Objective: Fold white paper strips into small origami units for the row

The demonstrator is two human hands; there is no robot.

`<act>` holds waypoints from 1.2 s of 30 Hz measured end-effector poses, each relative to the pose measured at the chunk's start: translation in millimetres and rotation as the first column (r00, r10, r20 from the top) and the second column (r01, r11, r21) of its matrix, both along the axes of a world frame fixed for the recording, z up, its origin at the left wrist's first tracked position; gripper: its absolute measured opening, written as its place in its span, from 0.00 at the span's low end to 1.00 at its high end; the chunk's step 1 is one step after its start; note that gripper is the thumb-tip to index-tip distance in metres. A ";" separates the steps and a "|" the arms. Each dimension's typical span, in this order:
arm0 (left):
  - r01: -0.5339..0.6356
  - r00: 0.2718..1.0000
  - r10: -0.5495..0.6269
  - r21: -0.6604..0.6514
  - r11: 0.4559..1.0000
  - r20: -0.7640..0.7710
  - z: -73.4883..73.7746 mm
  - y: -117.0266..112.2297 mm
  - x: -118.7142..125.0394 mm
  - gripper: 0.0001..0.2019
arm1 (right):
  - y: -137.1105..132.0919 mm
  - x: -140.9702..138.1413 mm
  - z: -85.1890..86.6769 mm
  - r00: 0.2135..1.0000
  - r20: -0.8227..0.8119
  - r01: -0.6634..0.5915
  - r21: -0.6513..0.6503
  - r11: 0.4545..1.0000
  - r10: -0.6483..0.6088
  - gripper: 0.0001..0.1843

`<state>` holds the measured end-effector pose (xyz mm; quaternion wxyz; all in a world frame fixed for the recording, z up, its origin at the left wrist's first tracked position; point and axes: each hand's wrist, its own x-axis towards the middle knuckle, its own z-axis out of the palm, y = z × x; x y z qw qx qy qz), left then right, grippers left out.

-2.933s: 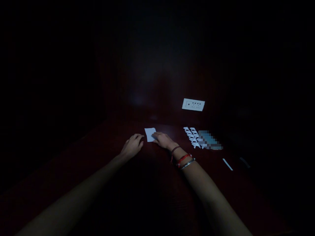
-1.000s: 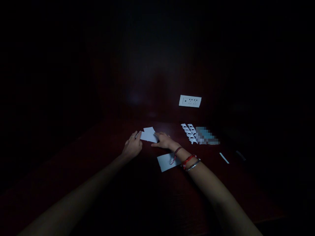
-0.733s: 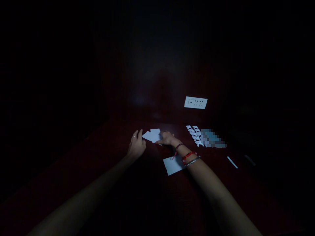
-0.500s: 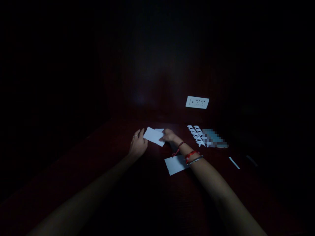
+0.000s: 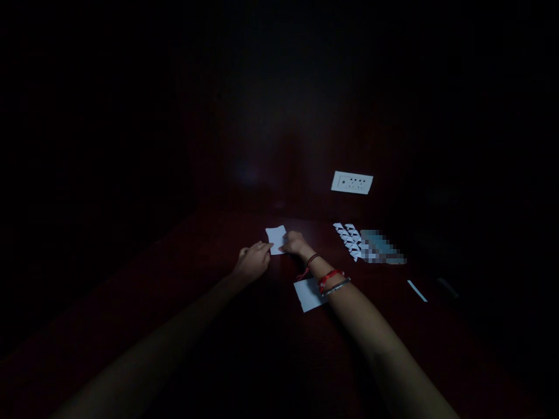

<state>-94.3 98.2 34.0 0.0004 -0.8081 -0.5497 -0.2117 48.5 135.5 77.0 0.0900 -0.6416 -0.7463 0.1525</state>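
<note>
A small white paper piece stands between my two hands over a dark red table. My left hand pinches its lower left edge with curled fingers. My right hand, with red thread bands and a metal bangle at the wrist, grips its right edge. A second white paper sheet lies flat on the table under my right wrist.
Several small folded white paper pieces lie in rows to the right, beside a blurred bluish patch. A white wall socket plate sits behind. A thin white paper strip lies at the far right. The room is very dark.
The paper between my hands went from a wide flat sheet to a smaller, narrower piece. My left hand closed onto its edge, and both hands drew closer together.
</note>
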 end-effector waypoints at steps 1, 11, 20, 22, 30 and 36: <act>-0.013 1.000 0.013 0.010 1.000 0.002 -0.2 0.2 -0.2 0.18 | 0.0 -2.3 -0.6 1.000 -0.004 -0.031 0.003 1.000 0.031 0.13; 0.160 0.987 -0.160 0.056 0.985 -0.009 6.4 -12.7 8.7 0.18 | -47.7 68.3 3.3 0.968 -0.105 -0.210 0.149 0.966 0.226 0.20; 0.554 0.831 -0.555 -0.122 0.824 0.025 9.6 -61.2 51.8 0.21 | -129.2 154.5 -17.9 0.943 -0.130 -0.287 0.146 0.947 0.306 0.20; 0.533 0.846 -0.530 -0.130 0.836 0.058 6.5 -62.6 57.1 0.21 | -131.9 156.0 -20.9 0.947 -0.146 -0.262 0.157 0.952 0.285 0.18; 0.527 0.845 -0.511 -0.078 0.846 0.161 6.5 -59.4 74.0 0.08 | -144.5 159.9 -15.9 0.930 -0.193 -0.255 0.279 0.926 0.314 0.13; 0.562 0.809 -0.551 0.004 0.827 0.207 5.4 -58.3 83.8 0.11 | -149.2 157.8 -8.4 0.929 -0.135 -0.295 0.299 0.908 0.346 0.10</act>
